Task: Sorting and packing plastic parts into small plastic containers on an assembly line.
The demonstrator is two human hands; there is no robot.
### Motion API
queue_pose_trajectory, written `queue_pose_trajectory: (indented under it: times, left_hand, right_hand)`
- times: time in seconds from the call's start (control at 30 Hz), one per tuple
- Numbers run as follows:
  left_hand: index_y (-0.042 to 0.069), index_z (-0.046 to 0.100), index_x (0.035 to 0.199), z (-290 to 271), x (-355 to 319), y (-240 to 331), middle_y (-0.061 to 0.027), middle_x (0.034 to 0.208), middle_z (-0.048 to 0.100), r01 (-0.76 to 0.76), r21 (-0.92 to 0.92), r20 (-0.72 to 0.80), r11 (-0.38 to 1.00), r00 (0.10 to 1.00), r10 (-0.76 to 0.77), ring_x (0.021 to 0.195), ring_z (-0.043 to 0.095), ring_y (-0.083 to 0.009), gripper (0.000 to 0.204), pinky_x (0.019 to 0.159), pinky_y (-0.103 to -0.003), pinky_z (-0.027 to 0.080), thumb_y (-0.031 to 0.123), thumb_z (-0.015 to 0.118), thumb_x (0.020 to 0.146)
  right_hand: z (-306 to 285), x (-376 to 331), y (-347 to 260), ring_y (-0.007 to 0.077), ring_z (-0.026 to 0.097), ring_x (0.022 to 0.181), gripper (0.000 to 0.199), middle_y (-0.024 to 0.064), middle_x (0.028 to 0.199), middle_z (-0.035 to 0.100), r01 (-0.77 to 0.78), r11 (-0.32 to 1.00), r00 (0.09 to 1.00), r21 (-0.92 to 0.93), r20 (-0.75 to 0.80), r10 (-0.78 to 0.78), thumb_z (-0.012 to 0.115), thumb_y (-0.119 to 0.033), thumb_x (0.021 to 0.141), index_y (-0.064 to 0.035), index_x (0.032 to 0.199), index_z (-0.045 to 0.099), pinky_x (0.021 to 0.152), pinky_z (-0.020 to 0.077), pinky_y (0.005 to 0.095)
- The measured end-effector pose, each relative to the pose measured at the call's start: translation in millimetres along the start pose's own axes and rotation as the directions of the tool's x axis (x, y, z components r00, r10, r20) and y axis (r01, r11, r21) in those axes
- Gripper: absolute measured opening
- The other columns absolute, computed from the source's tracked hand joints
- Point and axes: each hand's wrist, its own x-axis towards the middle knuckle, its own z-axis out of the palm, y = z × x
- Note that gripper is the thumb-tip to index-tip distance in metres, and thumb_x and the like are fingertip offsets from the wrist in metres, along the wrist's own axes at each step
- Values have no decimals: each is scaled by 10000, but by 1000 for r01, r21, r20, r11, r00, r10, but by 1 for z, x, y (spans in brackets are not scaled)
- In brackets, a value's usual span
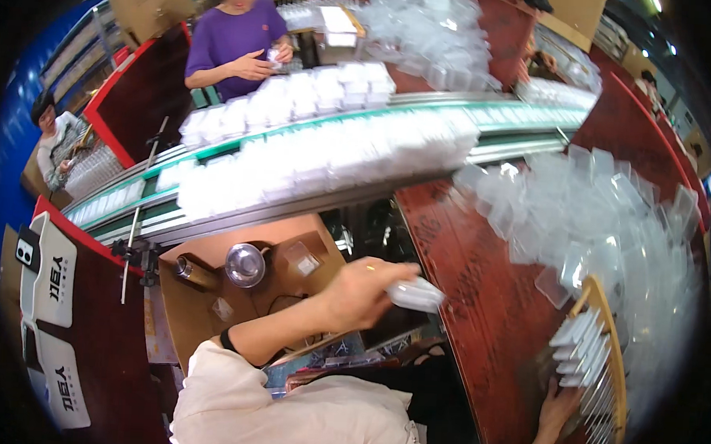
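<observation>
My left hand [358,295] is closed around a small clear plastic box [416,295] that looks white inside, held over the left edge of the dark red table [479,307]. On the right, my right hand [560,407] lies at the near end of a row of white flat pieces [581,351], its visible fingers apart. Those pieces lean in a wooden rack [610,344] with thin metal rods. Whether the fingertips touch a piece is hard to make out.
Loose clear plastic boxes [610,209] are heaped behind the rack. Ahead runs a green conveyor [527,118], with rows of filled white boxes [326,157] along it. A cardboard carton [201,310] holding a metal cup [246,265] stands left. A person in purple [240,42] works across the conveyor.
</observation>
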Motion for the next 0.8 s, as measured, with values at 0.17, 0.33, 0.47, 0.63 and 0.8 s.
queue_pose_trajectory:
  times: [0.17, 0.33, 0.47, 0.63, 0.8]
  left_hand:
    - [79, 631, 1154, -45, -1, -42, -123, 1160, 679, -114, 161, -164, 980, 976, 141, 1080, 658, -316, 521, 908, -438, 527, -111, 596, 670]
    - [71, 648, 1118, -65, 24, -68, -95, 1173, 673, -113, 527, -326, 842, 888, 323, 1033, 636, -318, 481, 893, -430, 497, -92, 588, 670]
    - [-5, 625, 1101, -146, 1, -74, -194, 1113, 668, 129, 594, -573, 794, 760, 305, 1047, 637, -365, 338, 927, -427, 499, -73, 592, 772]
    - [33, 651, 1211, -337, -148, -156, -87, 1214, 646, 556, 391, -884, 733, 447, 133, 1060, 620, -230, 420, 959, -339, 469, -80, 685, 808]
    - [81, 684, 1191, -420, -275, -166, -101, 1188, 625, 763, 324, -940, 559, 326, 101, 1062, 611, -229, 410, 923, -342, 484, -42, 712, 801]
  right_hand:
    - [24, -12, 90, 477, 256, 1410, 1086, 344, 1500, 284, -118, 993, 993, -30, -33, 117, 839, -427, 710, 105, 1459, 259, 1171, 220, 488]
    - [15, 3, 93, 364, 351, 1367, 1040, 275, 1457, 373, 15, 872, 999, 489, 35, -37, 884, -316, 663, 70, 1439, 309, 1153, 265, 457]
    - [-37, -27, 17, 228, 639, 951, 384, 178, 1072, 674, 30, 962, 955, 272, -293, 53, 714, -11, 880, 48, 1241, 598, 808, 559, 352]
    - [9, -68, 65, 193, 647, 850, 576, 173, 1029, 688, 82, 754, 812, 651, -483, 328, 833, -36, 766, 77, 1268, 573, 745, 576, 347]
    - [12, -66, 41, 182, 646, 748, 420, 158, 886, 708, 16, 861, 648, 508, -661, 378, 900, -125, 702, 78, 983, 662, 677, 571, 327]
